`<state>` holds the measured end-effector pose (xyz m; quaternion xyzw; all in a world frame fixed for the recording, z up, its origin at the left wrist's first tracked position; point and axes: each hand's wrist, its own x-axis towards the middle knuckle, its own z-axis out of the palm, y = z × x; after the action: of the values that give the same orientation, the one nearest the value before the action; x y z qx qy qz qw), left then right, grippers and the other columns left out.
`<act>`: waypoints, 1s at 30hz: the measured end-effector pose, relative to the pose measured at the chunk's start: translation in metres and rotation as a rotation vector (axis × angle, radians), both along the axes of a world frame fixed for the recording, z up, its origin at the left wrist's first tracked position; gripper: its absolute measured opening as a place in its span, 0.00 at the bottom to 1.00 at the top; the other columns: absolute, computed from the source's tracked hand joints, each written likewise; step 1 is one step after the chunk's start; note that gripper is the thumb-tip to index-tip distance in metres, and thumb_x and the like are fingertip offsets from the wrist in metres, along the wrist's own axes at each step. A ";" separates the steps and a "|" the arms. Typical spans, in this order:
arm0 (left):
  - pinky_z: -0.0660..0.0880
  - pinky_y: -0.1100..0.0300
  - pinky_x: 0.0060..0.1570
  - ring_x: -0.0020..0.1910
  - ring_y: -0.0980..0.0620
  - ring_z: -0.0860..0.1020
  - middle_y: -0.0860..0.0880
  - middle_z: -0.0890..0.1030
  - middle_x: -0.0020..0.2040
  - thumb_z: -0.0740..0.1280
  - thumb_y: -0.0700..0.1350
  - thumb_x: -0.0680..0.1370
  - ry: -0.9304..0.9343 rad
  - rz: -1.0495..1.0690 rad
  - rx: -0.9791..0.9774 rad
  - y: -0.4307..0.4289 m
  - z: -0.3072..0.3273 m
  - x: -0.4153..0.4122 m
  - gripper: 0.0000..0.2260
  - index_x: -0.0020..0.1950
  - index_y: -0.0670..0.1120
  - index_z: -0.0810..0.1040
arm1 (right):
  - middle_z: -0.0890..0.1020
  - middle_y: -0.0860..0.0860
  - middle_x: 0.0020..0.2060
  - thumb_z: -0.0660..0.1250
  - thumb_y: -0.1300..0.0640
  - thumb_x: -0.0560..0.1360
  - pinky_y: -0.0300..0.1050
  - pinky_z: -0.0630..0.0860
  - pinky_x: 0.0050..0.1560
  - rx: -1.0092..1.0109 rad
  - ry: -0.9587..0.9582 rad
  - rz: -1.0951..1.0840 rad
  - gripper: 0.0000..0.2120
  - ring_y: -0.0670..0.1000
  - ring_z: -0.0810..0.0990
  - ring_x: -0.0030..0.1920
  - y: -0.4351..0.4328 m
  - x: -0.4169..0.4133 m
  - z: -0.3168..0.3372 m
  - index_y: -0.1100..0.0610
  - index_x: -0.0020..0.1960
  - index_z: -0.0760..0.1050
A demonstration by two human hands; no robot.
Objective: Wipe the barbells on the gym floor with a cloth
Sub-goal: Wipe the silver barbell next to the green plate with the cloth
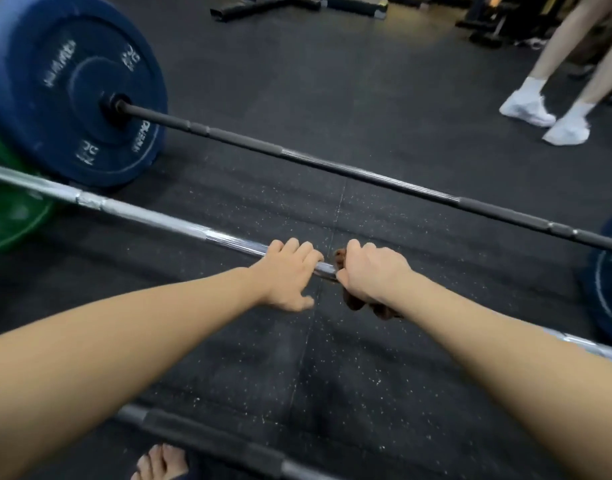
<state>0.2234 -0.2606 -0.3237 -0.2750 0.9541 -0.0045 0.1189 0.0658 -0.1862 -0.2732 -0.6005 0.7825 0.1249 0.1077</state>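
Your foot (160, 462) stands clear; left hand (287, 275) curls over the chrome bar (152, 216), apparently steadying it; right hand (370, 271) grips the cloth (354, 303) around it.

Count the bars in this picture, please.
3: black bar farthest; chrome bar in the middle, held by left hand and, through a cloth, right hand; dark bar nearest. More may lie outside the view.
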 end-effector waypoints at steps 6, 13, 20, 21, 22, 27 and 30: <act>0.64 0.48 0.56 0.60 0.43 0.68 0.45 0.68 0.65 0.62 0.63 0.78 0.001 -0.002 -0.005 0.000 0.003 0.001 0.30 0.72 0.44 0.64 | 0.78 0.57 0.60 0.58 0.48 0.82 0.51 0.68 0.46 -0.033 0.016 -0.082 0.15 0.60 0.79 0.57 -0.019 0.018 -0.006 0.58 0.62 0.68; 0.58 0.44 0.70 0.68 0.44 0.65 0.46 0.66 0.72 0.54 0.68 0.82 -0.004 0.037 0.188 -0.014 0.015 0.010 0.35 0.80 0.46 0.58 | 0.71 0.54 0.51 0.57 0.45 0.82 0.51 0.69 0.42 -0.242 -0.085 -0.284 0.14 0.61 0.76 0.47 0.025 0.024 -0.014 0.56 0.59 0.64; 0.62 0.42 0.67 0.61 0.45 0.66 0.48 0.70 0.64 0.47 0.71 0.81 0.081 0.145 0.160 -0.019 0.007 0.037 0.33 0.71 0.47 0.67 | 0.73 0.56 0.57 0.54 0.48 0.83 0.52 0.68 0.46 -0.106 -0.073 -0.300 0.12 0.61 0.74 0.49 0.003 0.030 -0.001 0.56 0.58 0.63; 0.63 0.43 0.65 0.60 0.45 0.66 0.48 0.70 0.64 0.49 0.69 0.81 0.066 0.141 0.142 -0.019 0.007 0.035 0.30 0.70 0.47 0.67 | 0.73 0.57 0.59 0.55 0.47 0.83 0.52 0.68 0.47 -0.103 -0.094 -0.267 0.14 0.63 0.76 0.53 -0.004 0.035 -0.001 0.57 0.60 0.65; 0.63 0.43 0.63 0.59 0.45 0.66 0.47 0.69 0.63 0.52 0.67 0.82 0.049 0.135 0.127 -0.019 0.006 0.033 0.27 0.68 0.47 0.67 | 0.74 0.58 0.61 0.55 0.46 0.83 0.53 0.68 0.48 -0.101 -0.115 -0.228 0.16 0.63 0.76 0.57 -0.011 0.042 -0.001 0.58 0.63 0.65; 0.62 0.45 0.61 0.55 0.46 0.65 0.50 0.64 0.51 0.57 0.57 0.82 0.111 0.127 0.153 -0.023 0.005 0.039 0.13 0.51 0.48 0.62 | 0.73 0.58 0.65 0.56 0.45 0.83 0.53 0.67 0.49 -0.102 -0.160 -0.119 0.20 0.63 0.75 0.63 -0.036 0.065 -0.002 0.58 0.67 0.65; 0.61 0.47 0.58 0.54 0.47 0.65 0.51 0.65 0.50 0.55 0.58 0.80 0.157 0.120 0.137 -0.023 -0.001 0.039 0.14 0.53 0.48 0.66 | 0.73 0.57 0.63 0.56 0.44 0.83 0.52 0.67 0.49 -0.134 -0.224 -0.176 0.18 0.63 0.76 0.61 -0.029 0.061 -0.003 0.56 0.66 0.65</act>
<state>0.2620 -0.2838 -0.3248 -0.3223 0.9403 0.0896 0.0624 0.1269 -0.2151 -0.2764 -0.5456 0.8218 -0.0053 0.1642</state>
